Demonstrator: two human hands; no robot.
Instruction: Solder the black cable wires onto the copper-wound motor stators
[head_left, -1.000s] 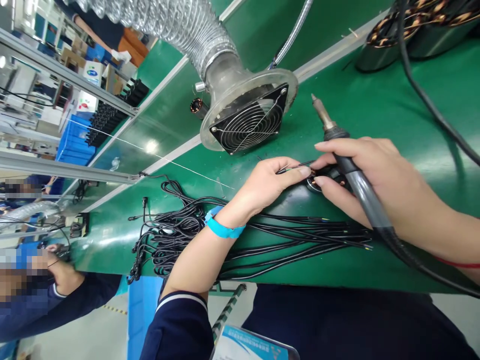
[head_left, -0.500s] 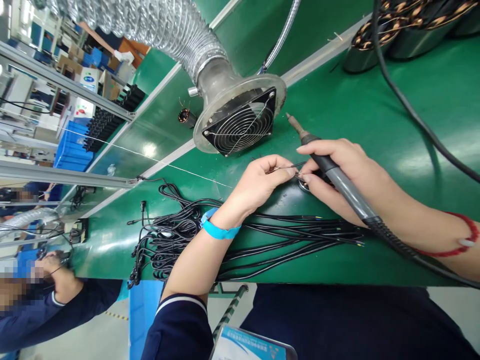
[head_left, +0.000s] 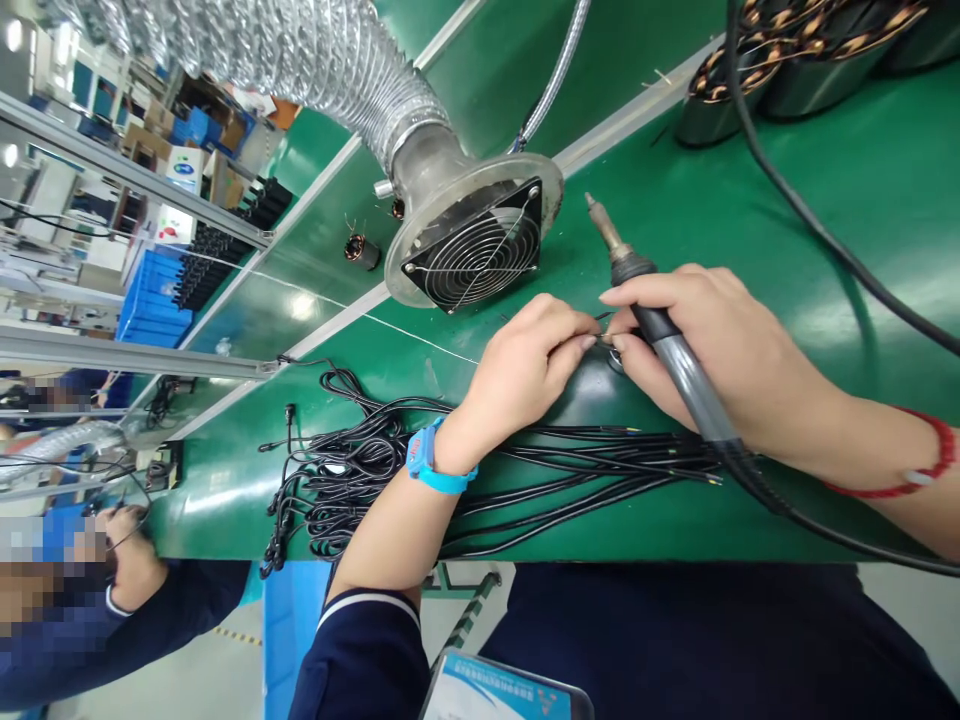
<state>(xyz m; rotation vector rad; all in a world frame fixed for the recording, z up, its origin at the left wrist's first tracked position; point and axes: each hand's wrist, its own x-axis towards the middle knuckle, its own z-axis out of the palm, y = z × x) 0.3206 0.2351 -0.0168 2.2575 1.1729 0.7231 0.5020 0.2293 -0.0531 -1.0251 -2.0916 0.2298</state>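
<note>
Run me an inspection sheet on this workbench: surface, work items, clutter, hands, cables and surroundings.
Surface: green bench top, glossy.
Work items: soldering iron, its tip in the air; thin wire, mostly hidden by fingers.
Clutter: a few thin strands by the metal rail.
Hands: left hand pinches the wire; right hand grips the iron, fingertips near the wire.
Cables: black cables heaped, free ends stretching rightward.
Surroundings: fan on a silver duct; copper-wound parts; a co-worker's arm.

Factory workshop: soldering iron, fume extractor
</note>
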